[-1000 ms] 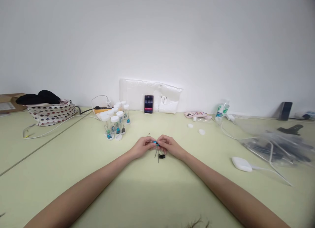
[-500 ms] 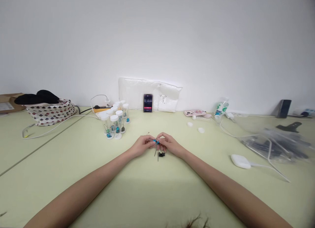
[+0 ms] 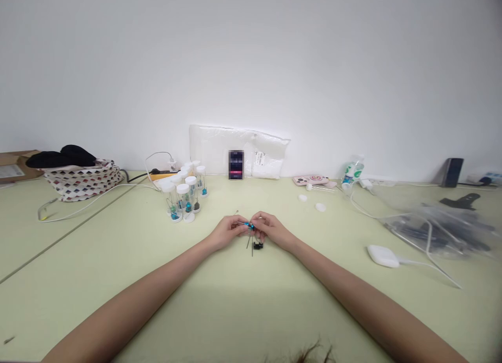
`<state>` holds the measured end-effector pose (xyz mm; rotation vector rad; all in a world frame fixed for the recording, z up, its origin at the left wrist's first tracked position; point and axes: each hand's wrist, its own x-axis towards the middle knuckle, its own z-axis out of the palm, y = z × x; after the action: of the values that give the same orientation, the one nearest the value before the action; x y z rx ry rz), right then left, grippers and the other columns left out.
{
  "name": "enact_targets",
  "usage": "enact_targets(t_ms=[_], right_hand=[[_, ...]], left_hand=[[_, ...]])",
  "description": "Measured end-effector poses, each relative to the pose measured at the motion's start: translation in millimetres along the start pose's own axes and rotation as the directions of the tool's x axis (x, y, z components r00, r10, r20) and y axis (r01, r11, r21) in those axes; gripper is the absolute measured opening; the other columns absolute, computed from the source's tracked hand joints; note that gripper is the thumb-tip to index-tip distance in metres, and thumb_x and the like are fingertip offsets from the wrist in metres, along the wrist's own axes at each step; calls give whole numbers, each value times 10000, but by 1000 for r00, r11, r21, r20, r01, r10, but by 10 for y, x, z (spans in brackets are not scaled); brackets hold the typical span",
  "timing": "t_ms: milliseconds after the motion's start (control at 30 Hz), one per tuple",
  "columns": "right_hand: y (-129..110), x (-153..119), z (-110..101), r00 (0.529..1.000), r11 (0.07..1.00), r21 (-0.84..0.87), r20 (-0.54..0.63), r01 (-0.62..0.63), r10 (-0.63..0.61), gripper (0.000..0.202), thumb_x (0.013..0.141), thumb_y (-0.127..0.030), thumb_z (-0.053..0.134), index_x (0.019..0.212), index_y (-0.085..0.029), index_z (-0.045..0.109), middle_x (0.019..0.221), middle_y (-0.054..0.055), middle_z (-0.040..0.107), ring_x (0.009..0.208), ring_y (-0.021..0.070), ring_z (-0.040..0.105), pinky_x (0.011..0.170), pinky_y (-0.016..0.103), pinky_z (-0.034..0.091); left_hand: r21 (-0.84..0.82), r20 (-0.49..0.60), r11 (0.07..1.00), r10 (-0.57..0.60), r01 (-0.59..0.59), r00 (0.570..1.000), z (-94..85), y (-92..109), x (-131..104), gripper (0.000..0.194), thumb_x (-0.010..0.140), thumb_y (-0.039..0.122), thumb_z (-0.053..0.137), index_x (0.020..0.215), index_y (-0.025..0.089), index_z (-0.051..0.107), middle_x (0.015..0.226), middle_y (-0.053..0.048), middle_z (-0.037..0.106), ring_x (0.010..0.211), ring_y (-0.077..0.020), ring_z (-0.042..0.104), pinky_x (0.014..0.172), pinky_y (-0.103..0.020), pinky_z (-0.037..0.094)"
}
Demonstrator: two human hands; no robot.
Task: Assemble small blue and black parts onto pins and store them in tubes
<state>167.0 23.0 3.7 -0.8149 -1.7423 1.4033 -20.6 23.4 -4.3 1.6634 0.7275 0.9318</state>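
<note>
My left hand (image 3: 228,230) and my right hand (image 3: 270,228) meet over the middle of the table, fingertips pinched together. Between them is a small shiny blue piece with thin dark rods (image 3: 250,226), gripped from both sides. Two of the rods stick out below the fingers toward me. Just under my right hand lies a small black part (image 3: 258,246); whether it touches the rods I cannot tell. My fingers hide much of the blue piece.
Several clear tubes with white caps (image 3: 183,190) stand left, holding blue pieces. A phone (image 3: 236,165) leans on a white plastic package (image 3: 212,148). To the right are loose white caps (image 3: 320,207), a bottle (image 3: 355,169), a white charger (image 3: 383,256) and plastic bags (image 3: 439,229).
Both hands keep their pinch on the blue piece in nearly the same place. The whole view has shifted very slightly.
</note>
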Motion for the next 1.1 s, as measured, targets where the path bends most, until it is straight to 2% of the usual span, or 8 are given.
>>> enact_targets(t_ms=[100, 300, 467, 667, 833, 1000, 1100], right_hand=[[-9, -2, 6, 1000, 1000, -4, -4, 3, -3, 274, 737, -399, 576, 880, -180, 498, 678, -9, 567, 505, 77, 500, 452, 197, 423], [-21, 4, 9, 1000, 1000, -8, 11, -23, 23, 292, 799, -453, 459, 897, -180, 489, 644, 3, 580, 503, 90, 512, 453, 209, 427], [-26, -6, 12, 1000, 1000, -29, -31, 6, -7, 306, 691, -387, 625, 889, -188, 502, 735, -5, 557, 528, 79, 506, 457, 202, 437], [-31, -8, 18, 1000, 1000, -20, -14, -8, 8, 302, 768, -448, 509, 892, -172, 497, 627, -11, 555, 484, 82, 497, 442, 203, 426], [-61, -26, 24, 1000, 1000, -26, -12, 16, -16, 299, 721, -412, 588, 883, -180, 493, 631, -23, 544, 483, 77, 491, 444, 198, 420], [-73, -24, 32, 1000, 999, -43, -12, -27, 26, 315, 774, -469, 489, 879, -172, 495, 632, 2, 572, 481, 85, 496, 443, 205, 421], [-63, -20, 28, 1000, 999, -38, -25, -14, 13, 305, 742, -439, 551, 885, -176, 498, 610, -20, 542, 474, 80, 486, 444, 204, 422]], left_hand=[[16, -12, 1000, 2, -2, 1000, 1, 14, -2, 296, 741, 358, 556, 913, 118, 583, 795, -66, 626, 734, -149, 570, 677, -268, 430], [24, -9, 999, 27, -27, 1000, -9, -21, 9, 285, 753, 347, 545, 928, 125, 583, 810, -64, 620, 741, -142, 560, 685, -262, 424], [16, -17, 1000, 6, -6, 1000, -14, -18, 8, 282, 746, 351, 553, 915, 127, 584, 814, -63, 618, 732, -146, 572, 669, -259, 430], [21, -1, 1000, 18, -18, 1000, -2, -9, -1, 304, 753, 362, 539, 937, 122, 575, 836, -81, 629, 786, -166, 574, 717, -286, 428], [63, -24, 997, 42, -40, 999, 8, 16, -7, 292, 747, 361, 545, 900, 115, 584, 787, -66, 619, 696, -138, 550, 644, -257, 416], [55, 10, 997, 49, -50, 999, 16, 44, -9, 305, 766, 368, 520, 933, 119, 580, 808, -78, 627, 740, -152, 557, 648, -255, 407], [70, -29, 997, 36, -34, 999, 9, 29, -4, 321, 749, 380, 539, 922, 114, 586, 807, -73, 618, 680, -131, 540, 625, -250, 408]])
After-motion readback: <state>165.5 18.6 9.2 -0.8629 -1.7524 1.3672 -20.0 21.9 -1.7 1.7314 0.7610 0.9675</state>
